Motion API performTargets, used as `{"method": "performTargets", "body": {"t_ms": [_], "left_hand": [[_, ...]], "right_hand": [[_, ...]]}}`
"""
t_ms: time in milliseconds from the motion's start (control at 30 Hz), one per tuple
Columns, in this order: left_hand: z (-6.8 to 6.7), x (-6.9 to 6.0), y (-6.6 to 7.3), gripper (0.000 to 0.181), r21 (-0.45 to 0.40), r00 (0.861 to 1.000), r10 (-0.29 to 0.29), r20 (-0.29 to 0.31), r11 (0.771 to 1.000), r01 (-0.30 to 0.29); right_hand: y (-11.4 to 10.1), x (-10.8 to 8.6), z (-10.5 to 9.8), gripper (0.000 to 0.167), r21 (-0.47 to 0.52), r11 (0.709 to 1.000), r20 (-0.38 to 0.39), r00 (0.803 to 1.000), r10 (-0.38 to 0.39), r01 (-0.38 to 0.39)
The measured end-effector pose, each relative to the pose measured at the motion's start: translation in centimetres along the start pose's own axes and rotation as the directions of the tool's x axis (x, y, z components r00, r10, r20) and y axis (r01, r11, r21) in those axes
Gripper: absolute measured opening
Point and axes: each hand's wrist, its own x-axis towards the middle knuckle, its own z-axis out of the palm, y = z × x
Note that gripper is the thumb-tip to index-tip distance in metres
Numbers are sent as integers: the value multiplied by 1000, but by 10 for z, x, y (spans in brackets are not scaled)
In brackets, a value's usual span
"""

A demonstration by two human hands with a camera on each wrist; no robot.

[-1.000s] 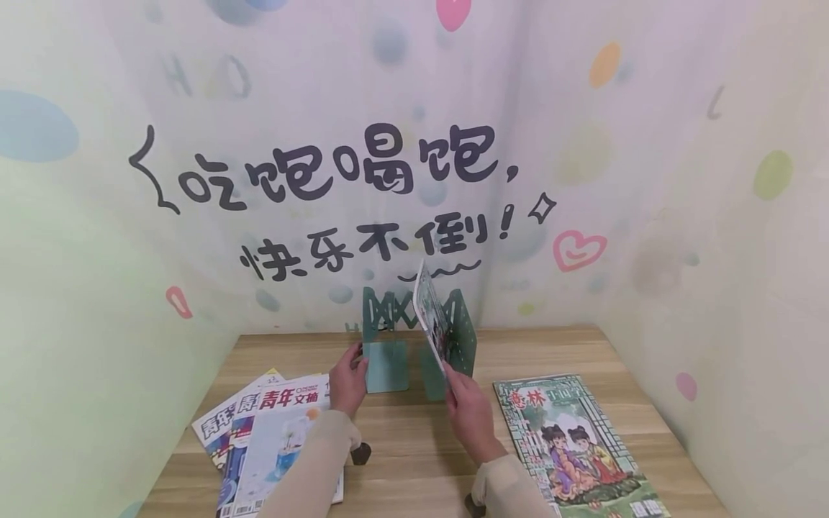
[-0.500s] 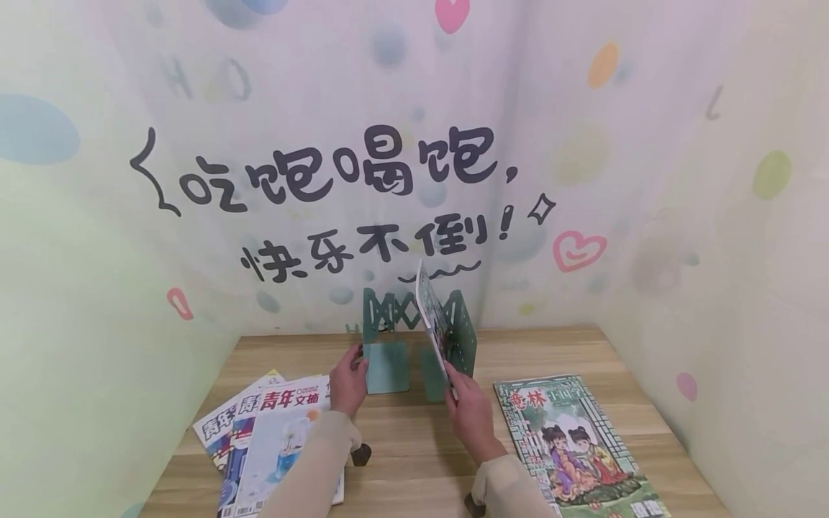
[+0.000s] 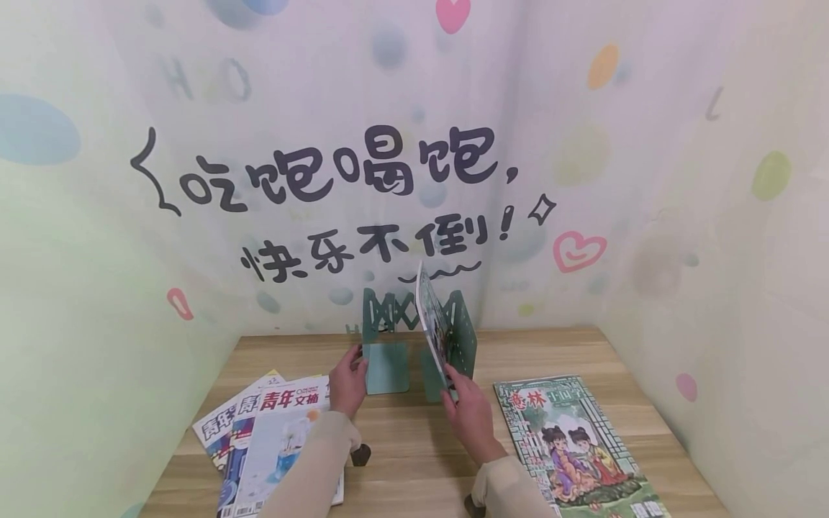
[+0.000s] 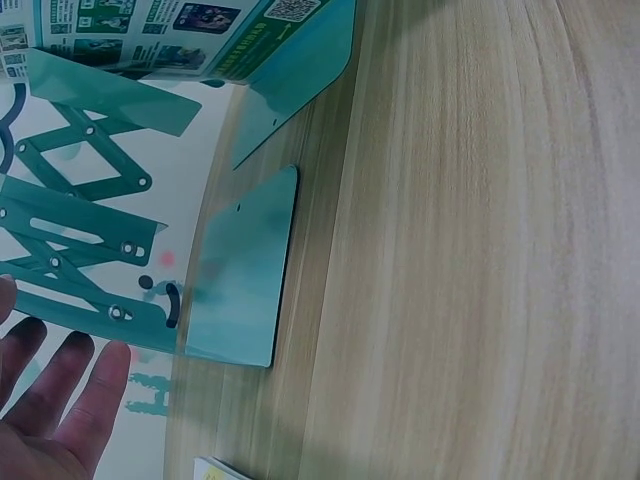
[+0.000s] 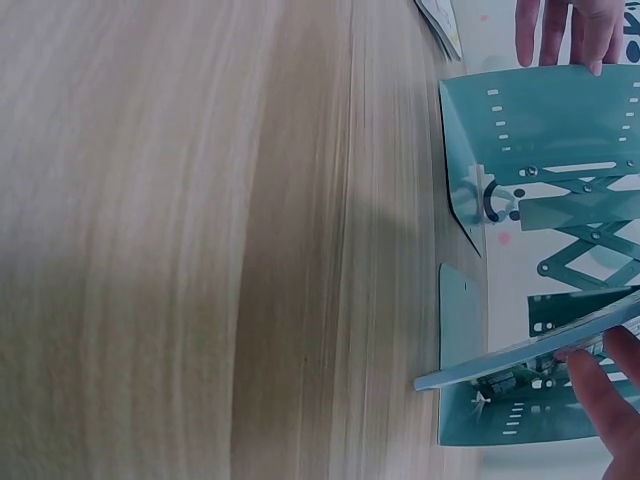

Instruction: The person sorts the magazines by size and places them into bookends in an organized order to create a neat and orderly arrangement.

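A green expandable bookend stands at the table's back; its left panel (image 5: 560,110) and base plate (image 4: 240,280) show in the wrist views. My left hand (image 3: 347,385) touches the outer side of that panel, its fingers (image 4: 95,400) extended and spread. Between the panels, a magazine (image 3: 432,316) stands upright, leaning a little, nearer the right panel (image 3: 464,334). At its near edge my right hand (image 3: 471,417) grips it. From the right wrist, the magazine's edge (image 5: 520,352) crosses the right base plate (image 5: 459,310). Whether its lower edge rests on the plate, I cannot tell.
Several overlapping magazines (image 3: 278,439) lie at the left of the wooden table (image 3: 401,460). Another magazine, with two drawn figures (image 3: 576,446), lies flat at the right. Behind the bookend hangs a printed white curtain (image 3: 337,86).
The right hand's fingers and thumb have shifted slightly at the magazine's near edge. Left hand and bookend look unmoved.
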Motion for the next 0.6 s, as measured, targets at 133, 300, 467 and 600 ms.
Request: {"method": "performTargets", "body": {"t_ms": [133,300,467,600], "left_hand": [[0,0,0,39,8,1000,-5,-3,1000,5],[0,0,0,38,6,1000,-11,-4,1000,11],[1,0,-2,39,-5,1000,-13,-2,1000,13],[1,0,-2,40,-10,1000,-20,2,1000,20]], "right_hand": [[-1,-1,1,54,18,1000,8,1000,-6,6],[-2,-1,3,53,17,1000,28,1000,8,-8],[-4,-1,3,53,16,1000,37,999,14,-15],[-5,-2,4,53,14,1000,42,999,27,-28]]}}
